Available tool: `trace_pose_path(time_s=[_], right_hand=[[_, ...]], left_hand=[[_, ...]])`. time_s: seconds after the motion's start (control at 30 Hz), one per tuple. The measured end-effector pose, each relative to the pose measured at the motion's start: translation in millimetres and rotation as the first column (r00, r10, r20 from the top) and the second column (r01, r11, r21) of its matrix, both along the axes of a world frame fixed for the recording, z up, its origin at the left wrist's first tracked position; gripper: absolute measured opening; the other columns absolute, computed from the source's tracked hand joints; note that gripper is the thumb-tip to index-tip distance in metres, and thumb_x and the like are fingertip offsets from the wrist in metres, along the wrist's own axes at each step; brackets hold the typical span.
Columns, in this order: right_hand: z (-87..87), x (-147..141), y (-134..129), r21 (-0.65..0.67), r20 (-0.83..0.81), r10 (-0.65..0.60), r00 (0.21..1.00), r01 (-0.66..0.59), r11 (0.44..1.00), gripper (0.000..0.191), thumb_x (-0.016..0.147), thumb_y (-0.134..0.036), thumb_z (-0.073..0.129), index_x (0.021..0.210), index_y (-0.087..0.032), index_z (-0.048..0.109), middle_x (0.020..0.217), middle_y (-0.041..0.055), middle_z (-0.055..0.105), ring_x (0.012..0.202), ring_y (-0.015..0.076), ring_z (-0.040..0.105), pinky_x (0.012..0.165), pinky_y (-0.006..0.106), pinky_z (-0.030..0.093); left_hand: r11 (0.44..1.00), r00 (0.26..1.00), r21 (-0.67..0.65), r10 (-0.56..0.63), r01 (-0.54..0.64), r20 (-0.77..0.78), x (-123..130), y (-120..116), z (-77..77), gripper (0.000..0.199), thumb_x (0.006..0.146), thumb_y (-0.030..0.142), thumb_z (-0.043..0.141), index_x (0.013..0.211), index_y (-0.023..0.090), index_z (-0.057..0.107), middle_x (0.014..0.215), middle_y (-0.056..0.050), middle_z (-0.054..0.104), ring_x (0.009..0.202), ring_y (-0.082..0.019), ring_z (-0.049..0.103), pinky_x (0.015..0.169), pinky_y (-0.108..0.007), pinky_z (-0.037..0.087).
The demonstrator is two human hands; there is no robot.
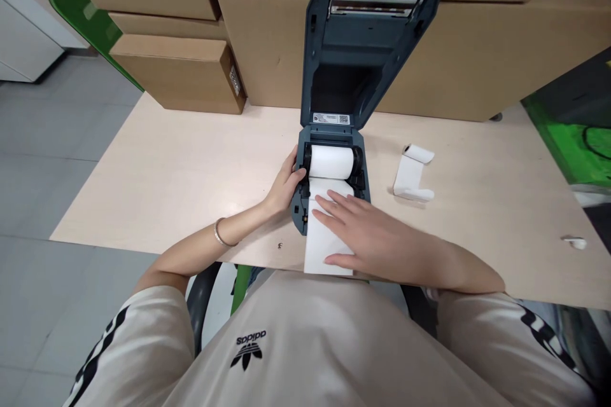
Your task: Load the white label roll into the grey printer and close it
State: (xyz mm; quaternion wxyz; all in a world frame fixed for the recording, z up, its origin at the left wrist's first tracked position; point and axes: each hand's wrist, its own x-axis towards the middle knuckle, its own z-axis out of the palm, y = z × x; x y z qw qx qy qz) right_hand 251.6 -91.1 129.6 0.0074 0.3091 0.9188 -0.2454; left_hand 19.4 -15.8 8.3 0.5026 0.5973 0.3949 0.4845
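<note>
A dark blue-grey label printer (300, 210) stands on the table with its lid (353, 44) raised. Inside it sits a white paper roll (331, 162) between two black holders. From the roll a white paper strip (317, 254) runs over the printer's front to the table edge. My left hand (285, 186) grips the printer's left side, thumb on the rim and the other fingers mostly hidden against the side. Spread and flat, my right hand (356, 226) lies on the paper strip, covering part of it and the printer's right front.
To the right lies a small, partly unrolled paper roll (410, 175). A white earbud (575, 242) is near the table's right side. Large cardboard boxes (267, 51) form a wall behind the printer, with a smaller box (176, 76) at left. The table (191, 184) ends just before my body.
</note>
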Motion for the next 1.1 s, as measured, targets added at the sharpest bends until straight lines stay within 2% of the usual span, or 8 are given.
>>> trace_pose_path(time_s=[0.1, 0.17, 0.23, 0.27, 0.4, 0.73, 0.9, 1.1], right_hand=[[24.2, 12, 32, 0.017, -0.183, -0.160, 0.970, 0.166, 0.986, 0.042, 0.102, -0.063, 0.063, 0.116, -0.029, 0.082, 0.133, 0.0092, 0.083, 0.124, 0.0366, 0.077, 0.109, 0.055, 0.062], [27.4, 24, 68, 0.072, -0.412, -0.447, 0.794, 0.517, 0.853, 0.036, 0.103, -0.059, 0.059, 0.093, -0.028, 0.075, 0.104, 0.0076, 0.083, 0.102, 0.0309, 0.079, 0.097, 0.049, 0.063], [19.7, 39, 108, 0.047, -0.652, -0.581, 0.488, 0.790, 0.611, 0.034, 0.101, -0.056, 0.058, 0.111, -0.026, 0.072, 0.119, 0.0130, 0.080, 0.115, 0.0312, 0.076, 0.103, 0.048, 0.060], [13.3, 46, 128, -0.033, -0.671, -0.603, 0.432, 0.795, 0.606, 0.045, 0.101, -0.055, 0.056, 0.133, -0.025, 0.067, 0.140, 0.0156, 0.075, 0.131, 0.0307, 0.071, 0.111, 0.047, 0.057], [-12.1, 57, 172, -0.266, -0.475, -0.726, 0.498, 0.705, 0.658, 0.077, 0.108, -0.065, 0.022, 0.176, -0.029, 0.028, 0.181, 0.0113, 0.045, 0.166, 0.0318, 0.043, 0.124, 0.055, 0.047], [-29.5, 47, 169, -0.204, -0.456, -0.626, 0.633, 0.610, 0.766, 0.100, 0.098, -0.075, -0.018, 0.178, -0.035, 0.027, 0.173, 0.0061, 0.053, 0.157, 0.0311, 0.054, 0.120, 0.050, 0.051], [-25.7, 54, 163, -0.374, -0.642, -0.592, 0.487, 0.476, 0.796, 0.098, 0.097, -0.087, 0.002, 0.145, -0.031, 0.065, 0.154, 0.0126, 0.067, 0.151, 0.0404, 0.057, 0.123, 0.063, 0.047], [-7.1, 62, 145, -0.202, -0.364, -0.254, 0.896, 0.190, 0.961, 0.098, 0.071, -0.091, 0.083, 0.152, -0.039, 0.062, 0.183, 0.0053, 0.037, 0.175, 0.0390, 0.022, 0.142, 0.060, 0.019]], left_hand=[[0.999, 0.989, 0.005, -0.039, 0.038, 0.142, 8, 1, 0.8, 0.069, 0.106, 0.068, 0.050, 0.164, 0.030, 0.052, 0.177, -0.006, 0.052, 0.168, -0.035, 0.044, 0.142, -0.057, 0.032], [0.997, 0.974, 0.002, -0.076, 0.077, 0.215, 12, 2, 2.8, 0.067, 0.108, 0.071, 0.045, 0.161, 0.031, 0.057, 0.173, -0.005, 0.058, 0.166, -0.034, 0.048, 0.142, -0.057, 0.034], [0.998, 0.971, -0.016, -0.059, 0.065, 0.232, 13, 3, 4.1, 0.067, 0.109, 0.072, 0.041, 0.158, 0.030, 0.061, 0.170, -0.005, 0.061, 0.164, -0.034, 0.050, 0.141, -0.057, 0.035], [0.999, 0.974, -0.032, -0.033, 0.041, 0.225, 13, 3, 3.9, 0.068, 0.109, 0.073, 0.040, 0.156, 0.029, 0.062, 0.169, -0.005, 0.062, 0.164, -0.034, 0.051, 0.141, -0.057, 0.035], [0.996, 0.979, -0.085, 0.032, -0.015, 0.203, 9, 3, -1.4, 0.076, 0.108, 0.078, 0.034, 0.159, 0.029, 0.059, 0.168, -0.006, 0.063, 0.164, -0.035, 0.050, 0.138, -0.058, 0.039], [0.991, 0.979, -0.132, 0.038, -0.011, 0.200, 1, 11, -17.7, 0.083, 0.105, 0.084, 0.027, 0.158, 0.031, 0.061, 0.163, -0.005, 0.067, 0.161, -0.036, 0.054, 0.135, -0.061, 0.041], [0.978, 0.966, -0.207, 0.081, -0.029, 0.247, -1, 13, -22.3, 0.085, 0.103, 0.087, 0.031, 0.153, 0.028, 0.066, 0.160, -0.007, 0.070, 0.158, -0.040, 0.057, 0.136, -0.065, 0.041], [0.983, 0.970, -0.183, 0.063, -0.019, 0.236, -1, 11, -20.8, 0.080, 0.106, 0.083, 0.028, 0.150, 0.030, 0.067, 0.160, -0.007, 0.070, 0.157, -0.037, 0.058, 0.136, -0.063, 0.041]])
